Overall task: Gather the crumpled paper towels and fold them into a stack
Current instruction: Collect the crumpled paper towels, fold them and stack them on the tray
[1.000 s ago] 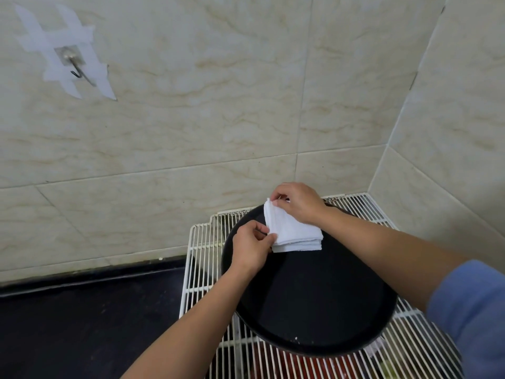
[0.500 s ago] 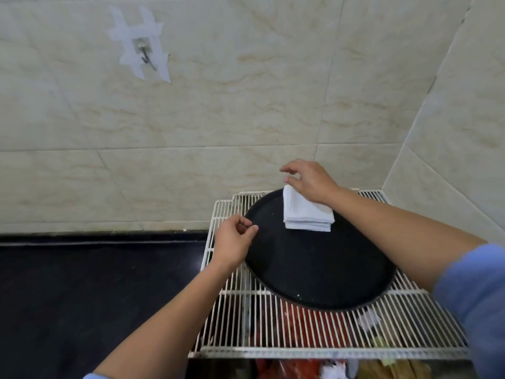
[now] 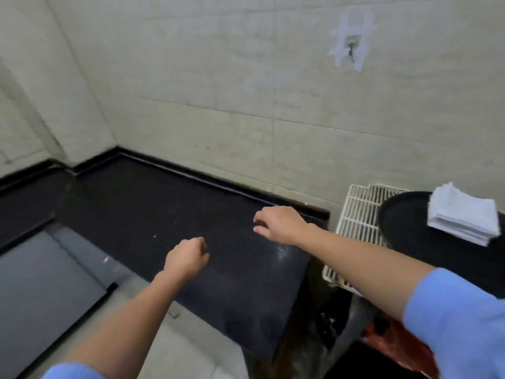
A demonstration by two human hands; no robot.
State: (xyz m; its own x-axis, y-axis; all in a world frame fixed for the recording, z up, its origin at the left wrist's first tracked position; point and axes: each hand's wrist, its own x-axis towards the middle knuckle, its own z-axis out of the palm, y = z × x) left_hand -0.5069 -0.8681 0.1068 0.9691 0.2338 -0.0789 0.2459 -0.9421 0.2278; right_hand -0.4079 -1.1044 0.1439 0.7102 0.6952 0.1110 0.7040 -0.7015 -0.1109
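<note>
A stack of folded white paper towels [image 3: 464,214] lies on a round black tray [image 3: 404,222] at the far right. Both hands are off it and hover over the black countertop [image 3: 164,209]. My right hand [image 3: 278,224] is left of the tray, fingers loosely curled and apart, holding nothing. My left hand [image 3: 188,257] is lower and further left, fingers curled in, with nothing in it. No loose crumpled towels show in this view.
The tray sits on a white wire rack [image 3: 358,217] beside the counter's right end. Red and dark items [image 3: 382,337] lie under the rack. A grey panel [image 3: 41,283] is at lower left. A taped hook [image 3: 351,49] hangs on the tiled wall.
My right hand let go of the folded stack, and my left hand left the tray's rim. Both hands swung left over the counter as the view turned left.
</note>
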